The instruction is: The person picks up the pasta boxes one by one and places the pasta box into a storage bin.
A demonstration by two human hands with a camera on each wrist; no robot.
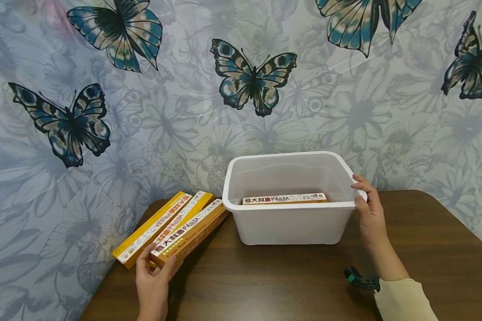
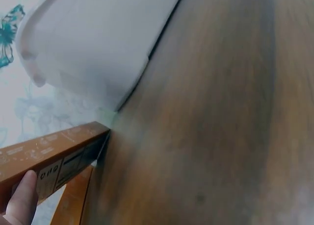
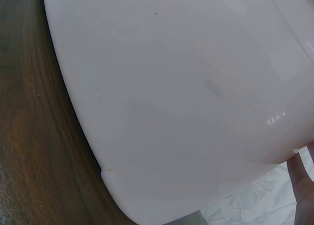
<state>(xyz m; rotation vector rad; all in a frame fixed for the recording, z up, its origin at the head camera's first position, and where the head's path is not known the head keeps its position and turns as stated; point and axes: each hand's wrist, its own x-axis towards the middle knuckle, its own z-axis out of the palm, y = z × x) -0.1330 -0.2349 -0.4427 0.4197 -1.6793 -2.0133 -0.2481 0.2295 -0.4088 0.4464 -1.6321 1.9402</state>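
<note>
My left hand grips the near end of an orange pasta box between thumb and fingers. In the left wrist view a digit lies along the side of this box. Two more yellow pasta boxes lie slanted beside it, partly covered by it. The held box's far end comes right up to the left side of a white plastic tub. At the tub's right corner, my right hand holds the rim, fingers over it. Inside the tub, a pasta box shows above the front rim; its lower part is hidden.
The tub stands on a brown wooden table, close to its back edge. Behind rises a wall covering printed with flowers and butterflies. A dark wristband is on the right wrist, below a pale sleeve.
</note>
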